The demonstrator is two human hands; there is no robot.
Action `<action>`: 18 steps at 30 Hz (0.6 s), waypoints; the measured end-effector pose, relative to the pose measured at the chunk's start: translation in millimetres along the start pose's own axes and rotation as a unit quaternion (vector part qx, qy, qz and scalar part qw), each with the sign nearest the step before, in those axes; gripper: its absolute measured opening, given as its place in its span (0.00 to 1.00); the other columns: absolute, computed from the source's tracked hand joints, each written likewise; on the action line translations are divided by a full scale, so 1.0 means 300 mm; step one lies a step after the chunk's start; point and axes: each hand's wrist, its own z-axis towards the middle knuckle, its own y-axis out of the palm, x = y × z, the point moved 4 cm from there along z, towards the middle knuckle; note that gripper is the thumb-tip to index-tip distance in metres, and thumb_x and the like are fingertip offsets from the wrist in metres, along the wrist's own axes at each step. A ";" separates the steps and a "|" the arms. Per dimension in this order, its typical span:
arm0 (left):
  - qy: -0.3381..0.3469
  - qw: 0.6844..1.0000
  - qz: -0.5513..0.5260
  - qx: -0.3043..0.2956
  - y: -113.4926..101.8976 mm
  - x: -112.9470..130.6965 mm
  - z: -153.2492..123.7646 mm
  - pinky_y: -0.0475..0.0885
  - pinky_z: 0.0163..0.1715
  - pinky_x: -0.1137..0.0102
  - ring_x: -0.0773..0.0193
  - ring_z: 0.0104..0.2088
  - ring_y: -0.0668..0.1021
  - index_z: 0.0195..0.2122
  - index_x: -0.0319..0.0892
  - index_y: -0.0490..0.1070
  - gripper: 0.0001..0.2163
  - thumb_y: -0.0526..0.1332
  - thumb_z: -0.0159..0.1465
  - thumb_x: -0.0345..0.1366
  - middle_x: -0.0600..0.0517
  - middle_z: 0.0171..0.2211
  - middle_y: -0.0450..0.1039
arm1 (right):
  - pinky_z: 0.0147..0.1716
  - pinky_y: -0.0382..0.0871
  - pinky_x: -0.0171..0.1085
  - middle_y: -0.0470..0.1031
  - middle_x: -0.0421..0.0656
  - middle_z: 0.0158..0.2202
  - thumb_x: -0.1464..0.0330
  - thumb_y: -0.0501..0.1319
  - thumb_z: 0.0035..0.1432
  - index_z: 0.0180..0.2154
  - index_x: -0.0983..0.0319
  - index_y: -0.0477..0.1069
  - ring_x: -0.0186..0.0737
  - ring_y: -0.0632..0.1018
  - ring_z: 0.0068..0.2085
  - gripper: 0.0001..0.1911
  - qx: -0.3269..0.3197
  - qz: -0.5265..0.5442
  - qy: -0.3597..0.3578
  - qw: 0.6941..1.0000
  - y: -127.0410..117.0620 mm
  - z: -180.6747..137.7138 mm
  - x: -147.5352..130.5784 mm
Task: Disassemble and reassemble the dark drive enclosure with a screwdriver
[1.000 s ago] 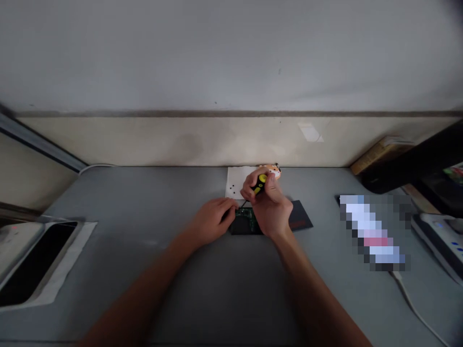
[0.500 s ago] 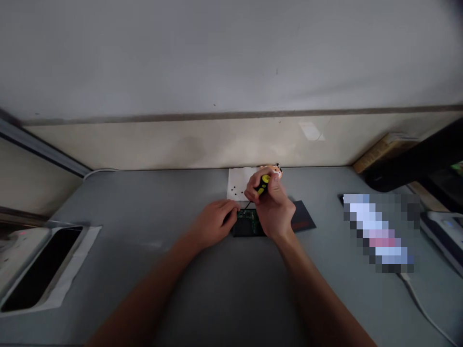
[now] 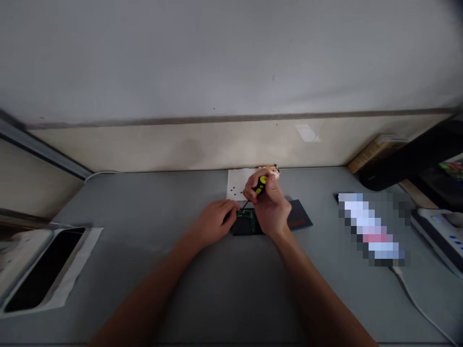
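My right hand (image 3: 272,205) is wrapped round a black and yellow screwdriver (image 3: 259,187). The thin shaft slants down to the left, to the upper left part of a green circuit board in a black casing (image 3: 243,226). At that device's left end, my left hand (image 3: 216,221) grips the edge between thumb and bent fingers, close to the screwdriver's tip. My right hand hides the right part of the device. Behind it lies a white sheet (image 3: 234,178) with several small dark screws. A dark flat panel (image 3: 300,214) lies to the right, partly under my right wrist.
An orange and white animal figure (image 3: 274,171) sits by the wall. On the right are a blurred-out lit phone (image 3: 372,229) with a white cable (image 3: 412,294), a power strip (image 3: 439,236) and a box (image 3: 376,152). A black phone (image 3: 45,270) lies at the left.
The view has shifted slightly, so the things on the right appear further left. Both hands keep their places at the device, and the screwdriver stays in my right hand.
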 end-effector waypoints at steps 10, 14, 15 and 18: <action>0.005 1.000 0.007 0.003 -0.001 0.004 0.000 0.73 0.41 0.64 0.59 0.37 0.79 0.39 0.44 0.71 0.11 0.49 0.70 0.33 0.50 0.36 0.78 | 0.23 0.51 0.36 0.56 0.36 0.24 0.50 0.61 0.62 0.27 0.59 0.65 0.31 0.58 0.23 0.21 0.002 0.014 0.011 1.000 0.005 0.002 0.001; 0.006 1.000 0.008 -0.003 -0.001 0.003 0.000 0.74 0.43 0.63 0.59 0.39 0.79 0.40 0.44 0.71 0.11 0.49 0.70 0.33 0.50 0.37 0.79 | 0.23 0.49 0.35 0.56 0.36 0.23 0.50 0.60 0.63 0.27 0.59 0.66 0.31 0.58 0.23 0.21 0.000 0.007 0.011 1.000 0.005 0.002 0.003; 0.004 1.000 0.008 -0.005 -0.001 0.003 0.000 0.74 0.43 0.64 0.59 0.39 0.79 0.40 0.45 0.71 0.11 0.49 0.70 0.33 0.50 0.37 0.78 | 0.23 0.49 0.35 0.56 0.36 0.23 0.50 0.61 0.63 0.27 0.59 0.66 0.32 0.57 0.23 0.22 0.006 0.005 0.006 1.000 0.004 0.001 0.002; 0.001 1.000 0.006 -0.005 -0.001 0.002 0.001 0.74 0.43 0.64 0.59 0.38 0.80 0.40 0.45 0.71 0.10 0.49 0.70 0.33 0.50 0.36 0.78 | 0.23 0.49 0.36 0.55 0.36 0.23 0.49 0.60 0.62 0.27 0.58 0.65 0.32 0.57 0.23 0.22 0.020 0.001 -0.003 1.000 0.002 0.001 0.000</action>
